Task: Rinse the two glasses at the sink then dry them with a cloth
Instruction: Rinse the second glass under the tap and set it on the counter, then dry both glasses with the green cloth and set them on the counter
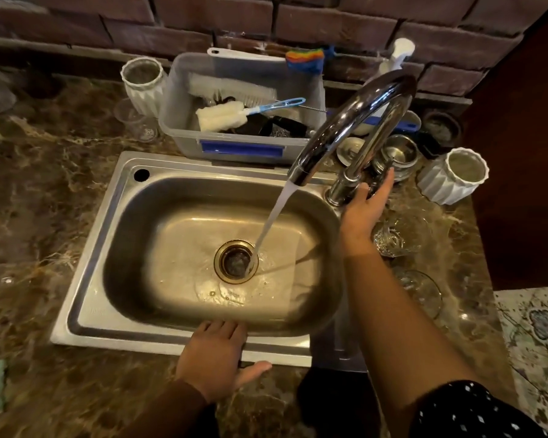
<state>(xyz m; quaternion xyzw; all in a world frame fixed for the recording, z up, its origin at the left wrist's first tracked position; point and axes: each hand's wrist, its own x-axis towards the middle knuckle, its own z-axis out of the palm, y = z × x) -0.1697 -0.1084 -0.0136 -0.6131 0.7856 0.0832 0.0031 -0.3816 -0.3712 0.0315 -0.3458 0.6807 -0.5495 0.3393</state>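
We are in a home kitchen: a stainless steel sink [87, 267] is set into a brown marbled counter [45, 200], with a chrome tap [355, 121] at its back right corner running water into the basin. Just behind the sink, a clear plastic tub [179, 134] of washing-up brushes stands against a brick wall [329, 20]. To the sink's right we see small steel bowls [399, 153] and glasses [399, 237] on the counter.

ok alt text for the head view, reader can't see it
A right hand grips the tap handle as water runs from the curved tap into a steel sink. The left hand rests flat on the sink's front rim; a clear glass and a second glass sit on the counter right of it.
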